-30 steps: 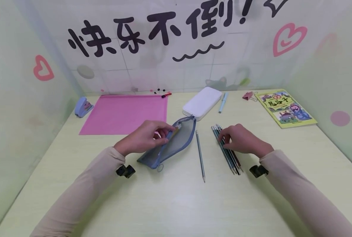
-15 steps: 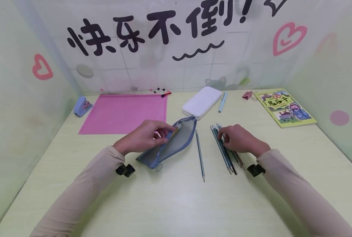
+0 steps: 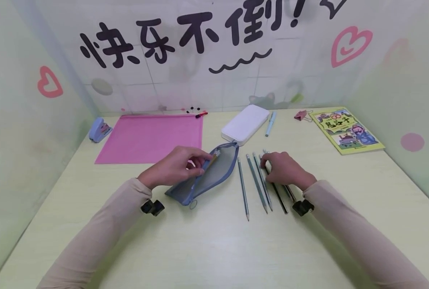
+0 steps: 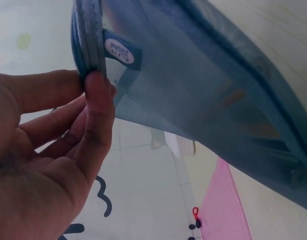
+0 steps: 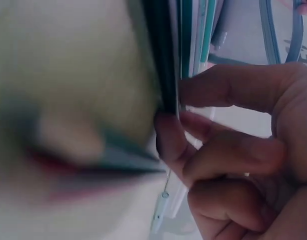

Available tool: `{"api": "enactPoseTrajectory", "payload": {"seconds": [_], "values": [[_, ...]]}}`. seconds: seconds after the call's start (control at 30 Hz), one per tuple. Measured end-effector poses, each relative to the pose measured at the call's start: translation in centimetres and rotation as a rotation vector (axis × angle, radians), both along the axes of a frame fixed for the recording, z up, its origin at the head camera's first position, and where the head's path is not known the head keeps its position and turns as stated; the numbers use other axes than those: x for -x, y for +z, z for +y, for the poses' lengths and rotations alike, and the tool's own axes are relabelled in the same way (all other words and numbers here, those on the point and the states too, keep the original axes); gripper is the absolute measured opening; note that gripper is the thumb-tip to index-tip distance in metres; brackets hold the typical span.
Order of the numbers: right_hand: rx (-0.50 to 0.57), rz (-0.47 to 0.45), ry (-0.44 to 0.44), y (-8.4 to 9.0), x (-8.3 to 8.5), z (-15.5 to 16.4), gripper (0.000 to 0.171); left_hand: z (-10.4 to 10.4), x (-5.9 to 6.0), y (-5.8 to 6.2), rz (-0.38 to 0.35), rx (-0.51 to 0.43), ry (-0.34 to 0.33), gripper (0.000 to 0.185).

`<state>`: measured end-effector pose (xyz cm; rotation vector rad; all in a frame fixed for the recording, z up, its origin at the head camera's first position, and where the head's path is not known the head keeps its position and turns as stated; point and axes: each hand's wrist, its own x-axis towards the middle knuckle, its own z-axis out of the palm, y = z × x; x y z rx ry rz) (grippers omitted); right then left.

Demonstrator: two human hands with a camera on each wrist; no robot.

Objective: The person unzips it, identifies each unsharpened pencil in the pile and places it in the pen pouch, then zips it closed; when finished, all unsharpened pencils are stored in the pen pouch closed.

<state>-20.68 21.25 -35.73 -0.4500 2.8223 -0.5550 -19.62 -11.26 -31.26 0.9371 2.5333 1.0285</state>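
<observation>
My left hand [image 3: 176, 166] pinches the zipped edge of a blue mesh pencil pouch [image 3: 219, 174], whose mouth gapes. Inside, the top of a yellowish pencil [image 3: 213, 157] shows by my fingers. In the left wrist view, thumb and forefinger close on the zip [image 4: 88, 37] beside a small label [image 4: 121, 50]. Over a row of pencils on the table, my right hand [image 3: 288, 170] pinches a dark pencil [image 3: 280, 200] between thumb and forefinger. Two greenish pencils [image 3: 256, 182] lie just left of it, and more tips [image 3: 289, 193] show beneath the hand. A separate pencil [image 3: 243, 190] lies nearer the pouch.
Behind the pouch are a white case [image 3: 245, 123] and a light blue pen [image 3: 270, 124]. A pink folder [image 3: 153, 138] and a blue stapler [image 3: 100, 130] lie at back left. At back right are a pink binder clip [image 3: 301, 115] and a yellow booklet [image 3: 348, 130].
My right hand has shifted slightly left, and the bunched pencils have spread apart, two of them sliding left toward the separate one. The left hand still holds the pouch.
</observation>
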Motion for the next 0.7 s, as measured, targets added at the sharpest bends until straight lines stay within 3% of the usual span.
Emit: {"api": "enactPoseTrajectory", "payload": {"seconds": [0.27,0.53,0.7], "values": [[0.135,-0.016,-0.085,1.3,0.2,0.1,0.034,-0.1,-0.1,0.3,-0.004,0.015,0.001,0.04],[0.474,-0.018,-0.176,4.8,-1.0,-0.8,0.04,0.2,-0.1,0.3,-0.018,0.011,0.018,0.041],[0.717,-0.028,-0.223,5.1,-1.5,-2.8,0.042,0.4,0.0,0.2,-0.016,0.014,0.021,0.041]]}}
